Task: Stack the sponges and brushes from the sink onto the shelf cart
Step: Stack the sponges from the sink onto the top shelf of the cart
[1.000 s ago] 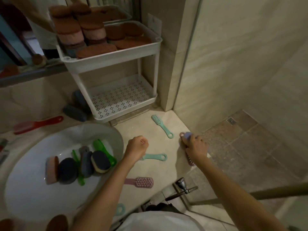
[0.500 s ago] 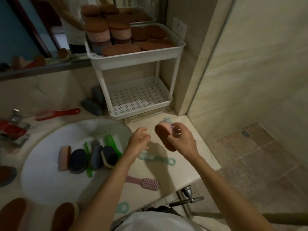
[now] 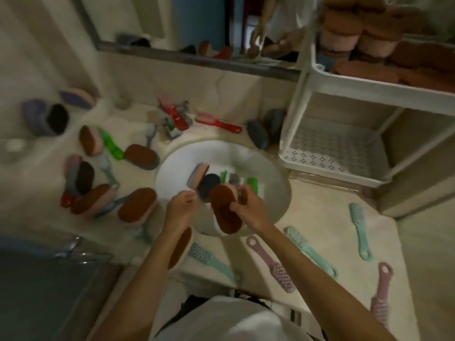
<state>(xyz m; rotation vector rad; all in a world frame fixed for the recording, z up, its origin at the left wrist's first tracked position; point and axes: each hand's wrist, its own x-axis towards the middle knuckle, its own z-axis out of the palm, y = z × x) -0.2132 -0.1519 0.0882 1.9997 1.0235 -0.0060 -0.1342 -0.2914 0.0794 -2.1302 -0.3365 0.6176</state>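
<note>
Two hands over the round white sink basin (image 3: 275, 193), both forearms reaching in from the bottom of frame. Our right hand (image 3: 248, 207) grips an oval sponge with a rust-brown scrub face and pink foam backing (image 3: 225, 210), fingers curled over its far end, brown face turned up toward the camera; it sits tilted above the basin's near rim, likely held that way so we can carry it flat-side-on to the stack. Our left hand (image 3: 181, 209) hovers just beside it with fingers loosely curled; looks like it holds nothing, but the frame is blurred, so we can't fully tell. In the basin behind: a pink-and-purple sponge on edge (image 3: 197, 177), a dark blue oval sponge (image 3: 208, 185) leaning on it, and green plastic brushes (image 3: 253, 184), packed upright so they prop each other. The white plastic shelf cart (image 3: 344, 94) stands to the right on the counter, well apart from the hands; top tier already carries stacked brown-and-pink sponges (image 3: 344, 35), the perforated lower tier (image 3: 332, 151) is bare. We judge the step as mid-pickup: sponge in hand, transfer to cart pending. More sponges and brushes lie scattered on the beige counter (image 3: 320, 217).
</note>
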